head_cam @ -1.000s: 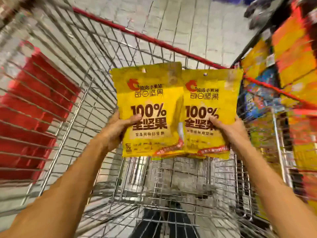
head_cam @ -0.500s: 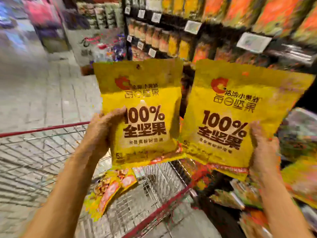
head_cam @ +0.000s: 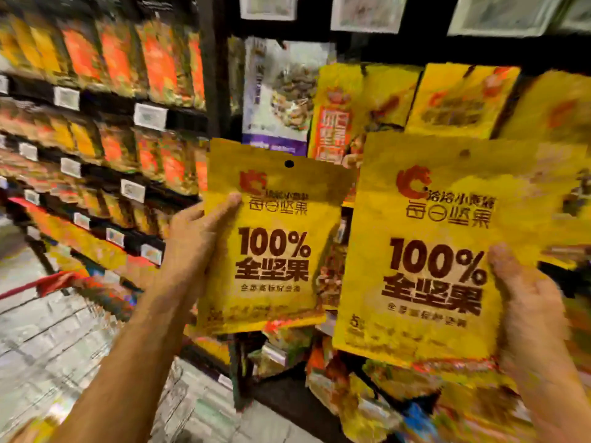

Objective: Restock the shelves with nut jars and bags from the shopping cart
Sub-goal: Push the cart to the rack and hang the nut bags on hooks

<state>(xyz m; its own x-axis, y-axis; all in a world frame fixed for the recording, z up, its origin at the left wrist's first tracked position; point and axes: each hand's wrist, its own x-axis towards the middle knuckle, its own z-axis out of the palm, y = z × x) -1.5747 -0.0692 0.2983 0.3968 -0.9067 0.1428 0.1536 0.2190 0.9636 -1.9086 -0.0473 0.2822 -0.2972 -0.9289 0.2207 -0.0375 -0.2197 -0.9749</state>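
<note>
in front of the shelves (head_cam: 166, 174) — two yellow nut bags held upright, side by side, apart. left hand (head_cam: 192, 247) grips the left bag (head_cam: 271, 251), thumb across its front; right hand (head_cam: 524, 302) grips the right bag (head_cam: 431, 251) — yellow bags (head_cam: 460, 100) stocked just behind.

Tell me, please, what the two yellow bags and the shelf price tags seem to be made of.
The left bag and right bag: probably thin printed plastic film, fairly matte; they bow softly and each has a punched hang hole. The price tags: white, flat, paper or plastic; too blurred to tell.
</note>
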